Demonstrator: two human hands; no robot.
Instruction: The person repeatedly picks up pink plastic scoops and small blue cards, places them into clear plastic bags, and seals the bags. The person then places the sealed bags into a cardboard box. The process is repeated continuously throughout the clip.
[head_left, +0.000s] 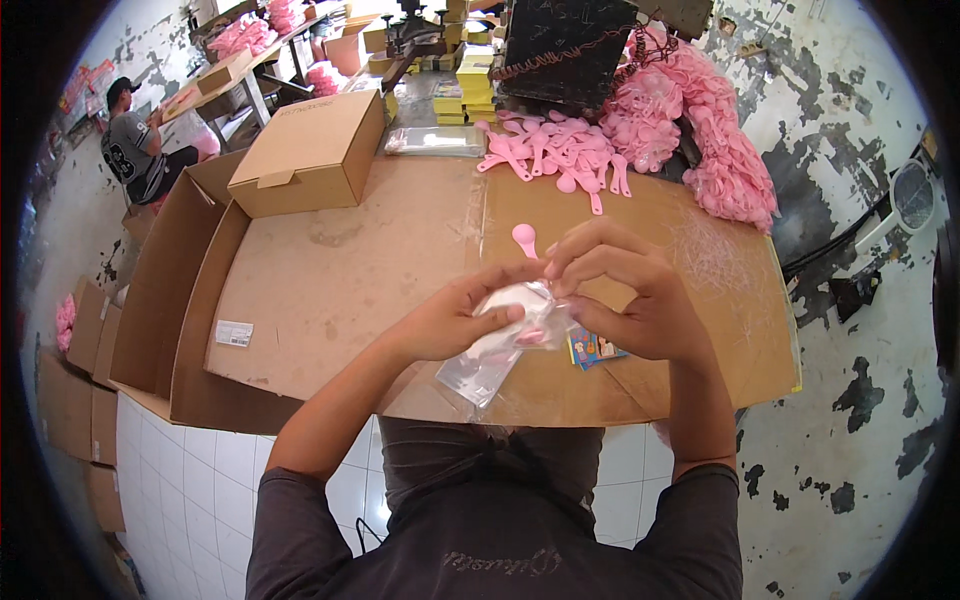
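Observation:
My left hand [447,318] grips a small clear plastic bag [536,300] between thumb and fingers, with something pink inside its lower part. At the bag's right side my right hand [640,298] has its fingers bent and its thumb against the plastic. A pink measuring spoon [524,236] lies just beyond my fingertips. Beneath my hands, flat clear plastic bags [478,378] lie on the cardboard surface. Small colourful printed cards [594,350] lie partly hidden under my right hand.
Many loose pink spoons [555,148] lie at the far side, beside bulging bags of pink spoons [720,140]. A closed cardboard box [300,160] stands back left, near an open carton [165,300]. Clear bags [435,142] are stacked beyond. Another person [135,140] sits far left.

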